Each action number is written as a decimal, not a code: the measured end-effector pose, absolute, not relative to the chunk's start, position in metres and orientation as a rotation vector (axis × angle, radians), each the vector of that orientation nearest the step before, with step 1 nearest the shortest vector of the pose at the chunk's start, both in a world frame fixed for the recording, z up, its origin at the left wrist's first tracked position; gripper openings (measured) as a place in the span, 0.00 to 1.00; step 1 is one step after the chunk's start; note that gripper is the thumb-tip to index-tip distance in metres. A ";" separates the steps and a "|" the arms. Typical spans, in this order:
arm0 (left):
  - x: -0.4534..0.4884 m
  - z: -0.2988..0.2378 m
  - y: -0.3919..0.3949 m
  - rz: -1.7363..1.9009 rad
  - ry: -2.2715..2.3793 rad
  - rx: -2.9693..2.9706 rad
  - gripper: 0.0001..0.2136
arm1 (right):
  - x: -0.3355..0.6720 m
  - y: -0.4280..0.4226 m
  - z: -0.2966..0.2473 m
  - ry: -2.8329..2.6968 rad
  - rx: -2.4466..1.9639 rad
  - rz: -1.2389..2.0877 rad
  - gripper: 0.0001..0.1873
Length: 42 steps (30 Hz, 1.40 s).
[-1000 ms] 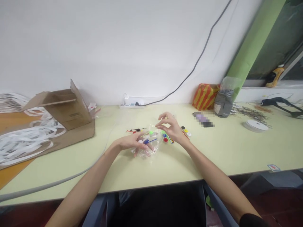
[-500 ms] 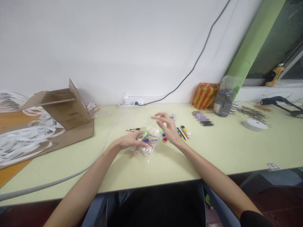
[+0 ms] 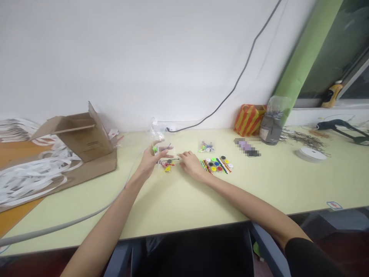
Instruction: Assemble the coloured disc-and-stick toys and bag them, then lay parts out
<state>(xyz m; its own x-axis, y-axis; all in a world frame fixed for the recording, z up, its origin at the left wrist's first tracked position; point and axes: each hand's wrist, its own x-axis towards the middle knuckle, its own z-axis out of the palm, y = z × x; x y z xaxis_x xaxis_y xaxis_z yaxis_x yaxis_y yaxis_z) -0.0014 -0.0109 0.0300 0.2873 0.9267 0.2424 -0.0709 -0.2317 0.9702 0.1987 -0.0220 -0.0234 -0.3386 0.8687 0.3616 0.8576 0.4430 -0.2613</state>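
Note:
My left hand [image 3: 148, 161] is closed around a clear plastic bag [image 3: 158, 134], which stands up from the fingers with green and blue pieces showing inside. Just below its fingertips lie small red, yellow and dark plastic pieces [image 3: 167, 167]; whether these are inside plastic I cannot tell. My right hand [image 3: 190, 164] rests low over the table, fingers pinched at the end of a thin black stick [image 3: 173, 159]. Right of that hand are rows of coloured round caps [image 3: 213, 168] and thin coloured sticks [image 3: 227, 165]. Behind it lies a small clear packet of coloured pieces [image 3: 206, 147].
On the left stand an open cardboard box [image 3: 83, 138] and piled white straps [image 3: 34, 177]. A grey cable [image 3: 72, 222] crosses the table's left side. A power strip [image 3: 170, 126] sits by the wall. Farther right are a pixelated item [image 3: 247, 147], a striped bag [image 3: 249, 120] and a white roll [image 3: 311, 154].
My left hand has moved up and left with the bag. My right hand has come down from above the bag to the table, closing its fingers at the black stick.

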 end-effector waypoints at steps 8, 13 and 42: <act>-0.006 0.028 -0.013 1.126 0.800 1.439 0.31 | 0.188 0.011 -0.007 -2.333 -1.503 -0.137 0.11; -0.006 0.033 -0.019 0.990 0.727 1.489 0.30 | 0.219 0.043 0.040 -1.960 -1.435 -0.125 0.14; 0.012 0.029 -0.031 0.668 0.579 1.649 0.37 | 0.210 -0.005 0.109 -2.279 -0.831 0.521 0.04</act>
